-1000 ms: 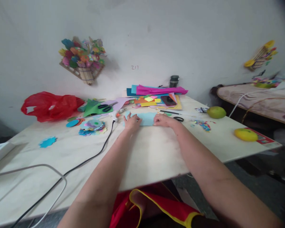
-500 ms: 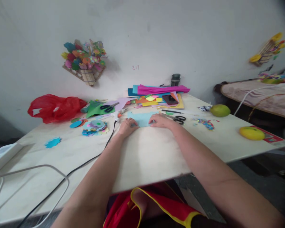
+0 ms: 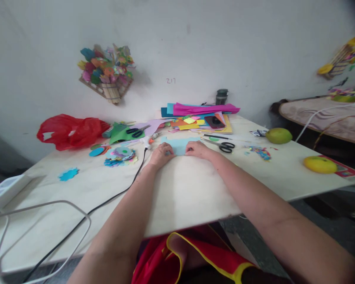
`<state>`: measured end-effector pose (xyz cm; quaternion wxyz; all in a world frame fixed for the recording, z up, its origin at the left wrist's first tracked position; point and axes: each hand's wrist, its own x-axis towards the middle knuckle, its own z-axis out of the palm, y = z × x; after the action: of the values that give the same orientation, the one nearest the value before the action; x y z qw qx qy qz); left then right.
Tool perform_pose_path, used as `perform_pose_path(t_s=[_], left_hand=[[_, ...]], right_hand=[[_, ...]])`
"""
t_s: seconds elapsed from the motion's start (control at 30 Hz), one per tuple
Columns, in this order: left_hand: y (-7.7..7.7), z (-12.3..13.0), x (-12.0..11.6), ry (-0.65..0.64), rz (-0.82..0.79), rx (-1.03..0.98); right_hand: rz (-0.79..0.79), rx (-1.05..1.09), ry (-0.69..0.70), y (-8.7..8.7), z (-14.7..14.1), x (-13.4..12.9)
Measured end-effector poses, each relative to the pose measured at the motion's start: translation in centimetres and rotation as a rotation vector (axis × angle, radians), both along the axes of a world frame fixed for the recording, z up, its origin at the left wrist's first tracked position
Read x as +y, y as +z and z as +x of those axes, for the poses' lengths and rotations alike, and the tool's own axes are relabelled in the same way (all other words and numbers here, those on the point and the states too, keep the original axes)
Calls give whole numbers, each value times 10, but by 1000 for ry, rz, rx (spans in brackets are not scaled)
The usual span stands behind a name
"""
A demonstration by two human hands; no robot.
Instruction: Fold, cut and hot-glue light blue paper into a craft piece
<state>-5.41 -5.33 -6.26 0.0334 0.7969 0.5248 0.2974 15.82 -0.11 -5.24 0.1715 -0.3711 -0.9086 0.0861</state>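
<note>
Blue paper [image 3: 180,146] lies at your 12 o'clock, likely light, floppy, easily creased; hold it by its near corners. Your left hand [image 3: 162,155] and right hand [image 3: 198,150] pinch its near edge, scissors [image 3: 221,145] at its 3 o'clock.

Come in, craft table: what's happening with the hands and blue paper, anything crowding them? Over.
Left hand, right hand at near edge of light blue paper; grip unclear. Closest things: scissors beside right hand, glue gun beyond left hand.
</note>
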Motion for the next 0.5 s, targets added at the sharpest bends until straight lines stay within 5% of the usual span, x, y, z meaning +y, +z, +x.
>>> perform_pose_path(t_s=[0.5], left_hand=[[-1, 0, 0, 63, -35, -85]], right_hand=[[-62, -46, -114, 7, -8, -8]])
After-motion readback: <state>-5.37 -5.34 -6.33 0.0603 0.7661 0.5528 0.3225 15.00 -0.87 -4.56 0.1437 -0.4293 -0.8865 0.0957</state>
